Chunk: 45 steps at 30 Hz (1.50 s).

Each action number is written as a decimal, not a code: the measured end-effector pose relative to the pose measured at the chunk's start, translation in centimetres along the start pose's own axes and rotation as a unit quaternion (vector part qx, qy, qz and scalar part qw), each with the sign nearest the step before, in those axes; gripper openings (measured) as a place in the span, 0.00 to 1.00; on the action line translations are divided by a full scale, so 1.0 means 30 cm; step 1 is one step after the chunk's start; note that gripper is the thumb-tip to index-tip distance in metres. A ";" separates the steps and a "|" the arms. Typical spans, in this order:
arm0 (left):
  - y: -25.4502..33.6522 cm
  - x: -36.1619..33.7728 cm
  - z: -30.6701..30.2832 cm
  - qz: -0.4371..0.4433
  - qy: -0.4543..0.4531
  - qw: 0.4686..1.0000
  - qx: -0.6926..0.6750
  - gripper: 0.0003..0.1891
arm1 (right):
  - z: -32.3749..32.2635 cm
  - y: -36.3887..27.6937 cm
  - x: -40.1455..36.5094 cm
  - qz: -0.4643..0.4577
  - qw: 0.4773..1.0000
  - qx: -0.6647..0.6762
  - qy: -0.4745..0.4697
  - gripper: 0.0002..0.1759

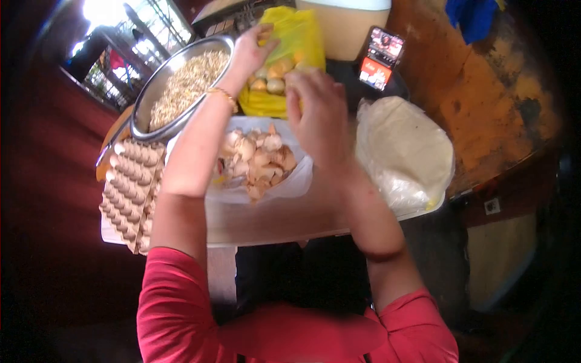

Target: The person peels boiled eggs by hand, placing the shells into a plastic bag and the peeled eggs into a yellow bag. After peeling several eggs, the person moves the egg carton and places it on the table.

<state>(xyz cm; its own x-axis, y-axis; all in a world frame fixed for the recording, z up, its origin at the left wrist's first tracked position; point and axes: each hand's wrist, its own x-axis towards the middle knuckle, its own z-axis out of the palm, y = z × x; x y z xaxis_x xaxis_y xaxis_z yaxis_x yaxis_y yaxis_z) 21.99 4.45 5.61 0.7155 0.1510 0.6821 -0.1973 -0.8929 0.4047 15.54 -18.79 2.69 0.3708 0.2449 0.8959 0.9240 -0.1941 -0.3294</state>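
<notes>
Where the far edge of the pale worktop (278,222) runs, near its middle: one yellow plastic bag (293,30), upright, thin-walled, with several rounded, egg-like pieces (275,86) showing low through its front. Left hand (251,51): at the bag's upper left side, thumb and fingers parted; whether it pinches the plastic, cannot tell. Bracelet (223,94), yellowish, on the left wrist. Right hand (318,109): blurred, at the bag's lower right side, fingers bent; grasp or contact, cannot tell. Far left corner: one steel bowl (142,115), tilted in view, holding loose pale-brown flakes (187,85). Left edge, toward the near corner: moulded egg tray (128,181), cups in rows. Centre, between the forearms: white plastic bag (302,175), spread wide, bearing a heap of broken eggshells (263,160), brown and pale. Right edge: clear plastic bag (405,148) around a pale, flattish mass. Beyond the far edge: beige container (345,30) with a white rim, just behind the yellow bag; to its right, a phone (381,58), propped upright, screen lit. Beyond the right edge: brown wooden surface (448,115), stained dark in patches.
</notes>
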 end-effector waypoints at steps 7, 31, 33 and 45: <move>0.346 -0.457 -0.376 -0.053 -0.237 0.964 -0.109 0.11 | -0.027 0.031 -0.027 0.146 0.946 -0.078 -0.278 0.21; 0.429 -0.819 -0.474 -0.085 -0.269 0.957 -0.063 0.10 | -0.016 -0.146 -0.002 -0.070 0.991 0.065 -0.094 0.11; 0.458 -0.806 -0.503 -0.100 -0.289 0.947 -0.102 0.13 | -0.005 -0.183 -0.027 -0.109 0.958 0.166 -0.206 0.09; 0.122 -0.687 -0.968 -0.324 0.034 0.897 0.300 0.12 | -0.025 -0.201 -0.035 0.016 0.888 0.207 -0.411 0.08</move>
<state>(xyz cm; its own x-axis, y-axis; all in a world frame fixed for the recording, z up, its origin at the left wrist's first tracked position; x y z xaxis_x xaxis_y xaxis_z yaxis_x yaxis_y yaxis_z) -12.94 10.39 10.74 0.5042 0.7271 0.4659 0.6551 -0.6735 0.3423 9.50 -18.60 3.97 0.1834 0.8892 0.4191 0.8037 0.1099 -0.5848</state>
